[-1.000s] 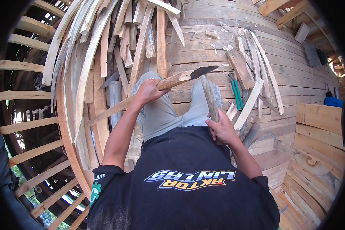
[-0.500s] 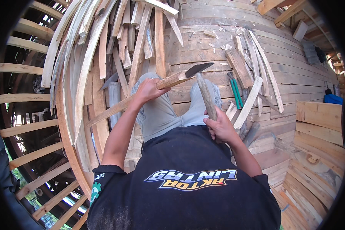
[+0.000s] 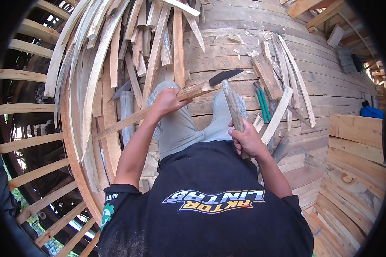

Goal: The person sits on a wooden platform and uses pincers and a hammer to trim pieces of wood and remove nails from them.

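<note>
Hammer with dark metal head and weathered grey-brown wooden handle [image 3: 233, 103]: its head is sitting slightly farther toward 3 o'clock than half a second ago, now at 1 o'clock by the tip of a long brown wooden stick [image 3: 196, 91]; contact, cannot tell. Left hand [image 3: 167, 102] is curling firmly around the stick; right hand [image 3: 247, 141] is gripping the handle's lower part. Green-handled metal pliers [image 3: 260, 102] are lying at 2 o'clock on brown plank floor [image 3: 227, 55].
</note>
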`<state>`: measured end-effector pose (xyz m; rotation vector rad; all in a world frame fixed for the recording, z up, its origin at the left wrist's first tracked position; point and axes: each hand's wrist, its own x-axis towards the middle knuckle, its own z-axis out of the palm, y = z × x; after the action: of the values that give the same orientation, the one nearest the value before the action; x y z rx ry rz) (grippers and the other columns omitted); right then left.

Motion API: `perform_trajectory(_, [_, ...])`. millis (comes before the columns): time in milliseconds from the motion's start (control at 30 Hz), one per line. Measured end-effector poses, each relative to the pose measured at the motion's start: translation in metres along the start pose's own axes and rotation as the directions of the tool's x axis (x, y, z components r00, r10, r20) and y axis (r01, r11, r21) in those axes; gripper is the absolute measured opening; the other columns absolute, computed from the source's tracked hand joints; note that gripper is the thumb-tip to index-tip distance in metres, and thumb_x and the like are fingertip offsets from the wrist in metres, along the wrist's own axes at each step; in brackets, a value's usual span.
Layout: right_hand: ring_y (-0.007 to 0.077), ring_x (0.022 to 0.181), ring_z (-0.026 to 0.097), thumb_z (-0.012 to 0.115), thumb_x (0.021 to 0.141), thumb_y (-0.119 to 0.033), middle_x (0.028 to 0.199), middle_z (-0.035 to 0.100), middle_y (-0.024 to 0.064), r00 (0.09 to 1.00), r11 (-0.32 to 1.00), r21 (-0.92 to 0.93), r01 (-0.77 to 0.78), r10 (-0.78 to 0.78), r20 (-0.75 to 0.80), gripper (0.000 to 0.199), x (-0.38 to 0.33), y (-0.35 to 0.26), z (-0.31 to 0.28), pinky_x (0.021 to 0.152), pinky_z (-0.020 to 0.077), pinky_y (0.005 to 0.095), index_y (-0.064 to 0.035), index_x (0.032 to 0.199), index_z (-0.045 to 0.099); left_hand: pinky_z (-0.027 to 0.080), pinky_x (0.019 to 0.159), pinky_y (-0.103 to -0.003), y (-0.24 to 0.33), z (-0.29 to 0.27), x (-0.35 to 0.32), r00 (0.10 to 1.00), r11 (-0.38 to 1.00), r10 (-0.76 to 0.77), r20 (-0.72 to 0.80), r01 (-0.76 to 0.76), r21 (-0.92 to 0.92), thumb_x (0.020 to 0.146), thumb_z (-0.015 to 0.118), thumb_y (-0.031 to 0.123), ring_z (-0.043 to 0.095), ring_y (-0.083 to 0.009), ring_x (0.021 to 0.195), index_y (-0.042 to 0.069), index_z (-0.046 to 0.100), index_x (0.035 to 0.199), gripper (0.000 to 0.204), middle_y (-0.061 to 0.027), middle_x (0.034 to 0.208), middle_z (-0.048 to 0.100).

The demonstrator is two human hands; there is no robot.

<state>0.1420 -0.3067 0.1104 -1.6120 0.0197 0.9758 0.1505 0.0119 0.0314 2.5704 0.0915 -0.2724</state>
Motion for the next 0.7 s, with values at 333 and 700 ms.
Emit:
perform_trajectory(333, [0.0067,0.039,0.044,0.061,0.093,-0.007,0.058,0.047,-0.0006,0.774,0.783,0.183,0.594,-0.495,-0.396,0.019,-0.019,-0.049,-0.002,0.036,0.0371,0.0238,-0.0030,0.103,0.046,0.050,0.069,-0.045,0.006,-0.012,-0.001,1.000,1.000,-0.007,-0.001,0.007,-0.015,0.075,0.076,0.046,0.066,-0.0377,0.075,0.000,0.069,0.083,0.047,-0.0217,0.077,0.067])
perform_trajectory(700, [0.0070,0.040,0.045,0.061,0.091,-0.006,0.058,0.048,-0.0006,0.970,0.975,0.092,0.204,-0.188,-0.157,0.016,-0.016,-0.025,-0.012,0.037,0.0398,0.0242,-0.0032,0.099,0.047,0.051,0.071,-0.044,-0.006,-0.005,-0.004,1.000,0.999,-0.027,0.013,0.028,-0.047,0.074,0.076,0.048,0.066,-0.0378,0.077,0.001,0.071,0.086,0.049,-0.0207,0.079,0.068])
